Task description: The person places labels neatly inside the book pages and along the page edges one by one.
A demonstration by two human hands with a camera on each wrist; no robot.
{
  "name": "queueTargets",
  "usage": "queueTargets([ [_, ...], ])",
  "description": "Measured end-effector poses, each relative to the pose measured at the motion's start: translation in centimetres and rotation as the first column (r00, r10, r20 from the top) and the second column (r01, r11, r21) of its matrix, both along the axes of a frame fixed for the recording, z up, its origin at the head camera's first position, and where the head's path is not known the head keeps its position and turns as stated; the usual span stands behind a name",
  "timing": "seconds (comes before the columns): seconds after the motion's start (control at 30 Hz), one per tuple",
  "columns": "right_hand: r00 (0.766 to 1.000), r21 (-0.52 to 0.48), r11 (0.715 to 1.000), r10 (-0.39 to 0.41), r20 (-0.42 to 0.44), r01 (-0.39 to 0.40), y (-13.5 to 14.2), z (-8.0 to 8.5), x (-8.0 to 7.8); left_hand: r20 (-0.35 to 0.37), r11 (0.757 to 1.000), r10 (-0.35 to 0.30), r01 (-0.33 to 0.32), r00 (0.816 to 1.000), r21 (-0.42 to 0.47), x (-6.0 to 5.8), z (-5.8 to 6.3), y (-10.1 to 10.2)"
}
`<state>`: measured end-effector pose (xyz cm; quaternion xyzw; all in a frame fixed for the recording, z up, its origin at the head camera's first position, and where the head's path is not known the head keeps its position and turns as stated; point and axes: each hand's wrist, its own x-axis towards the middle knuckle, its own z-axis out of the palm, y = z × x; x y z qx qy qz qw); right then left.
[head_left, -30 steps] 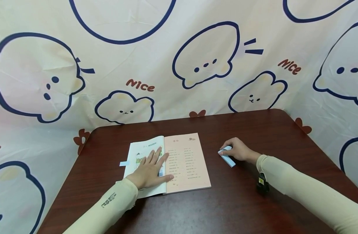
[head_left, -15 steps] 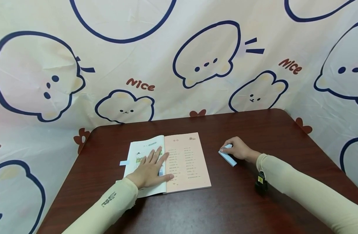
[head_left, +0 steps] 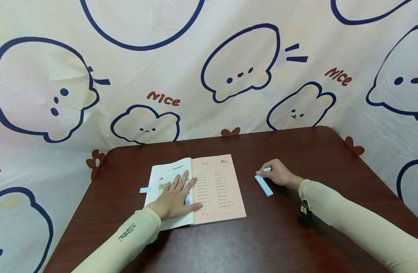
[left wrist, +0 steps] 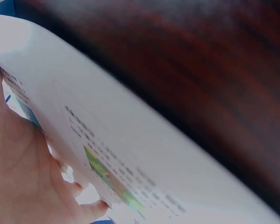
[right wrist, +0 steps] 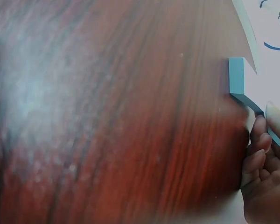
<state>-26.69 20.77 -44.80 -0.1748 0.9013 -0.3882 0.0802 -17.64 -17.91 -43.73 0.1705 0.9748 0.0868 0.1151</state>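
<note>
An open book (head_left: 219, 189) lies on the table, a printed white page at left and a pale pink page at right. My left hand (head_left: 174, 199) rests on it with spread fingers, mostly over the white page, the thumb reaching the pink one. In the left wrist view the white page (left wrist: 130, 126) bulges up beside the palm. To the right of the book, my right hand (head_left: 278, 172) pinches the far end of a light blue sticky note pad (head_left: 264, 186) between thumb and fingers. A thick blue end of the pad (right wrist: 236, 77) shows in the right wrist view.
A light blue paper tab (head_left: 144, 190) sticks out from the book's left edge. The dark brown table (head_left: 229, 250) has rounded far corners. A cartoon-printed cloth (head_left: 188, 76) hangs behind and on both sides. A black device (head_left: 304, 212) hangs under the right sleeve.
The near end of the sticky note pad has shifted slightly leftward and down in my right hand, changing its angle. My left hand and the book stay in place.
</note>
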Motion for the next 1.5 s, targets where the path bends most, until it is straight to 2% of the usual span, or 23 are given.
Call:
queueTargets([
  [0.4,0.995,0.014,0.997,0.072,0.065,-0.073,0.26,0.59,0.07,0.013,1.0,0.007,-0.007,1.0,0.002,0.12,0.27,0.1],
  [1.17,0.993,-0.007,0.996,0.089,-0.076,-0.09,0.69,-0.07,0.12,-0.006,0.999,0.002,-0.002,1.0,0.036,0.13,-0.13,-0.18],
  [1.5,0.997,0.016,0.997,0.07,-0.022,-0.07,0.61,0.29,0.36,0.008,1.0,0.005,-0.005,1.0,0.022,0.24,0.11,-0.04],
])
